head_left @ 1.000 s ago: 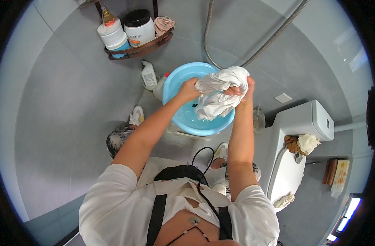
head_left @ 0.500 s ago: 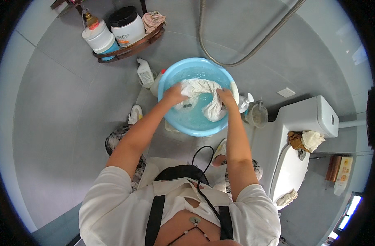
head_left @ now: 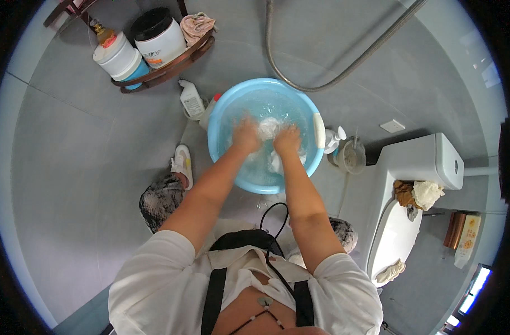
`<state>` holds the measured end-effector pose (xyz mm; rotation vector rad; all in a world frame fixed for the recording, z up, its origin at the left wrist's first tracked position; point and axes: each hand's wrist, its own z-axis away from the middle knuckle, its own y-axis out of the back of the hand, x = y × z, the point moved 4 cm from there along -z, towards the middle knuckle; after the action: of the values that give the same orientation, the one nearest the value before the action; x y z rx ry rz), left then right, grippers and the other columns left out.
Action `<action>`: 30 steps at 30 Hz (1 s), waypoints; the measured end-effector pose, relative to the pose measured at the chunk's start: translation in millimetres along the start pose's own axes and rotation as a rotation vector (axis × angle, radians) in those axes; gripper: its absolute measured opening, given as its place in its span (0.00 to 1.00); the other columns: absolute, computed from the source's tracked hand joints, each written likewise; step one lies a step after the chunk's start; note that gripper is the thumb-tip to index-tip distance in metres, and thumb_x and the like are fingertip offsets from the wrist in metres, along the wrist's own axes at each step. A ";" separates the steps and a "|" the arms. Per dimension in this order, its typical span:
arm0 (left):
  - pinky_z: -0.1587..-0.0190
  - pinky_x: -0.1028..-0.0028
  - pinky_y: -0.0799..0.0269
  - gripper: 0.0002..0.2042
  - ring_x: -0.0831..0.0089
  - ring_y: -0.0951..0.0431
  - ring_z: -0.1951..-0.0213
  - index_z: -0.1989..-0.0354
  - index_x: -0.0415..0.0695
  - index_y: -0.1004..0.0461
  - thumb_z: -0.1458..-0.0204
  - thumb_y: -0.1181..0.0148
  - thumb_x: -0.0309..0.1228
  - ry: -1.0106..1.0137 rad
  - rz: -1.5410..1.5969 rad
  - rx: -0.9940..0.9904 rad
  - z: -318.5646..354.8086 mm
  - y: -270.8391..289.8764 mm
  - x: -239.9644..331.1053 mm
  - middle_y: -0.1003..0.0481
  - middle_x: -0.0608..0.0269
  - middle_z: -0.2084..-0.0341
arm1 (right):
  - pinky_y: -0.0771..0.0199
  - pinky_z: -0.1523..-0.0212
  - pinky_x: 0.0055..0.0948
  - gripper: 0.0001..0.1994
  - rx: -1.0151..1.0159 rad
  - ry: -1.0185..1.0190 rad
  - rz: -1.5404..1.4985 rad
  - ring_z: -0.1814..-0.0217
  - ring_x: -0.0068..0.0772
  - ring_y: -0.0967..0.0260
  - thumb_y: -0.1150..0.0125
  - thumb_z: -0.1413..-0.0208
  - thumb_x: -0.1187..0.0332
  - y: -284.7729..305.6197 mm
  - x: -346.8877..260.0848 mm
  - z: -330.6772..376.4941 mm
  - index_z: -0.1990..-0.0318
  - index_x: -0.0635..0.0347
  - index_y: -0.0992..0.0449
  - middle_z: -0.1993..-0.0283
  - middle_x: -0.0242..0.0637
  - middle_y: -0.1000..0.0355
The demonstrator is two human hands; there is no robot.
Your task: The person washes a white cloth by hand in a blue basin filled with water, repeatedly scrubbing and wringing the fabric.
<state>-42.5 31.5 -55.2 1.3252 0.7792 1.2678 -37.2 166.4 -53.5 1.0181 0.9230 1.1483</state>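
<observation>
One white cloth (head_left: 270, 128) is down in the water of one blue basin (head_left: 214, 134), showing as a bunched patch between my two hands and a paler one by my right wrist. My left hand (head_left: 247, 134) and right hand (head_left: 288, 139) are both in the splashing water, blurred; I cannot tell how far the fingers are open or whether either grips the cloth. Left of the basin stand one white bottle (head_left: 192, 100) and one red-capped container (head_left: 209, 113); to its right, one pump bottle (head_left: 334, 138) and one clear tub (head_left: 354, 157). Three cloths lie on the toilet (head_left: 397, 237). Half a second ago, the cloth hung in a curve from hand to hand; now it is bunched lower, my hands are closer together and the water is more churned.
</observation>
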 end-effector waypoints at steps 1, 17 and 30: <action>0.41 0.53 0.59 0.31 0.56 0.46 0.42 0.45 0.40 0.45 0.60 0.44 0.34 -0.018 -0.053 0.083 -0.3 -16.7 -2.7 0.49 0.46 0.43 | 0.46 0.44 0.42 0.25 0.024 0.038 0.054 0.40 0.46 0.51 0.52 0.52 0.63 -3.7 -2.7 5.5 0.44 0.56 0.42 0.42 0.47 0.49; 0.53 0.62 0.35 0.20 0.59 0.30 0.58 0.52 0.45 0.36 0.56 0.49 0.32 0.412 2.254 0.038 -28.9 -31.5 -31.8 0.31 0.57 0.58 | 0.42 0.47 0.29 0.25 -0.115 -0.233 -1.916 0.46 0.34 0.42 0.54 0.47 0.61 -25.1 24.3 -28.3 0.43 0.64 0.45 0.44 0.42 0.43; 0.57 0.66 0.33 0.17 0.65 0.29 0.63 0.62 0.46 0.32 0.47 0.58 0.46 0.411 2.375 -0.272 -0.6 17.1 14.5 0.29 0.59 0.66 | 0.35 0.60 0.41 0.16 0.454 0.358 -0.866 0.58 0.55 0.35 0.49 0.51 0.62 57.6 -45.2 59.8 0.58 0.64 0.34 0.59 0.55 0.34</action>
<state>-43.7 42.1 -35.4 1.3872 -1.4328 3.1590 -4.0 119.0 21.2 0.6265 1.7455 0.3827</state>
